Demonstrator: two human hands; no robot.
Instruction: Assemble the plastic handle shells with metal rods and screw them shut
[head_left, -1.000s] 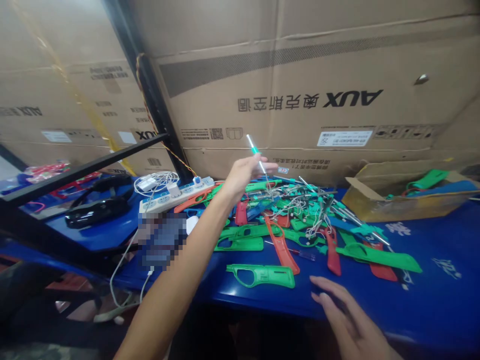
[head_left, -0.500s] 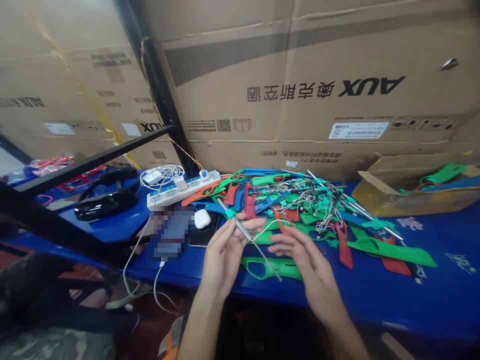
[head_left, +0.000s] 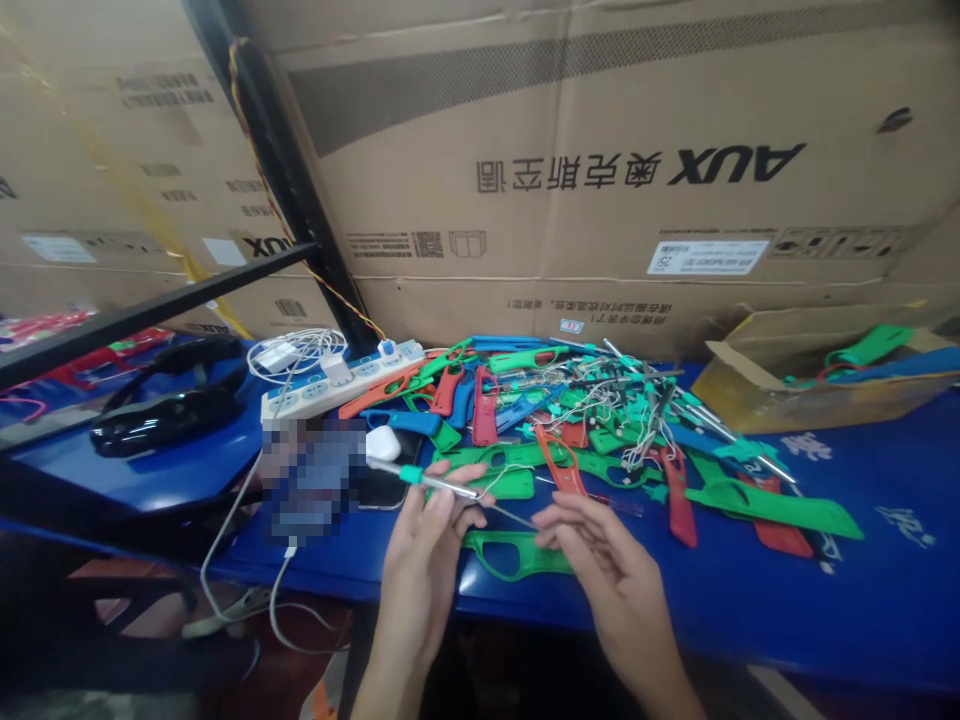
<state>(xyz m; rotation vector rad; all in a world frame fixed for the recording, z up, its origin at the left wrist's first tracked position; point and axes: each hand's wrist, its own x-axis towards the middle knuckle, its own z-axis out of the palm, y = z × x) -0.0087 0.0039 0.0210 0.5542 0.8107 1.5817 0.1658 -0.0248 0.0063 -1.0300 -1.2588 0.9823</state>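
My left hand (head_left: 426, 535) pinches a thin metal rod with a teal collar (head_left: 420, 478), held nearly level above the front of the blue table (head_left: 862, 590). A fine wire (head_left: 514, 516) runs from the rod's tip toward my right hand (head_left: 596, 555), whose fingers curl at the wire's end just above a green plastic handle shell (head_left: 514, 553). Behind both hands lies a heap of green, red and blue plastic shells (head_left: 570, 420) mixed with metal rods and white wires.
A white power strip (head_left: 337, 378) with plugs and cables lies at the left, near black headphones (head_left: 161, 405) and a white earbud case (head_left: 382, 443). An open cardboard box (head_left: 810, 385) holds more shells at the right. Large cartons (head_left: 600, 170) and a black post (head_left: 281, 190) stand behind.
My left hand carried the rod from the heap at the back down to the table's front edge. My right hand rose off the table and came to the wire at the rod's tip.
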